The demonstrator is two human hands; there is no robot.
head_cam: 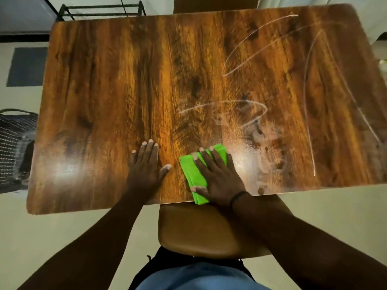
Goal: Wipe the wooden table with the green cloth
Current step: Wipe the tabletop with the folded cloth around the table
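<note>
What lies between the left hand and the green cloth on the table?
Only bare wooden table: in the head view a narrow strip of wood separates the left hand thumb from the green cloth.

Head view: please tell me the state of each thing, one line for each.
green cloth: folded, flat at the near table edge, under the right hand.
wooden table: white streaks and smears on its right half.
right hand: flat, pressing the cloth.
left hand: flat on bare wood.

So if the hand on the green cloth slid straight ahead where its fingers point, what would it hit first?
Probably the smeary whitish marks just beyond the right hand and green cloth. Nothing solid stands in that line on the wooden table.
</note>
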